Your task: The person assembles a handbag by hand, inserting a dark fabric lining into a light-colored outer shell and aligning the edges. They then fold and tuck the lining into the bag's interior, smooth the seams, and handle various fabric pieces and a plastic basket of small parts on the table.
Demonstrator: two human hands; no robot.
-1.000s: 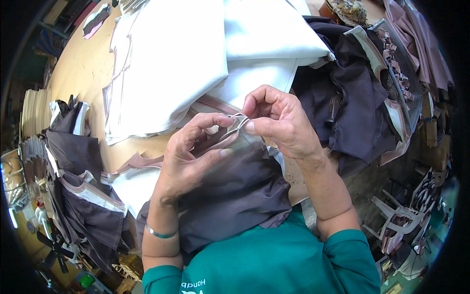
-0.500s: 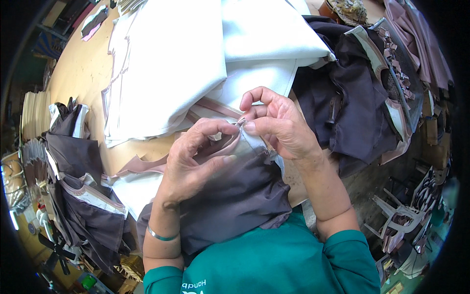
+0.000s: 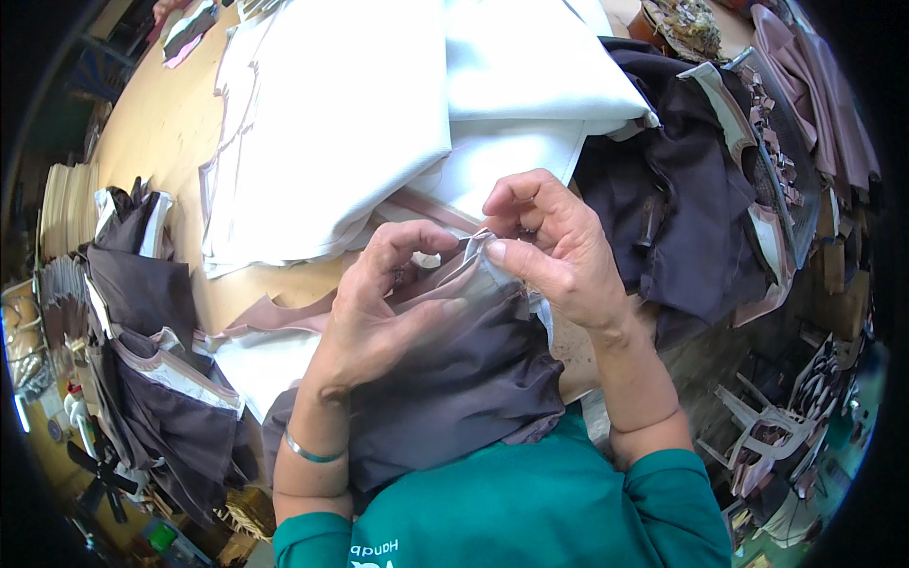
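Observation:
A sewn piece of dark brown cloth with a pinkish-brown leather-like edge and white backing lies bunched against my front. My right hand pinches the upper corner of that edge between thumb and fingers. Close by on the left, my left hand curls around the pinkish edge, its thumb lying along the near face and its forefinger bent near the pinched corner. Its other fingers are partly hidden behind the material. Beneath both hands rest further pinkish strips and white sheet material on the table.
Large white sheets cover much of the wooden table. Dark cloth pieces with pinkish trim are heaped on the right, others on the left. A dark mesh tray holds small scraps. A pale plastic chair stands lower right.
My left forefinger has drawn back slightly from the pinched corner, opening a small gap. My right hand keeps its pinch. The whole view has shifted slightly.

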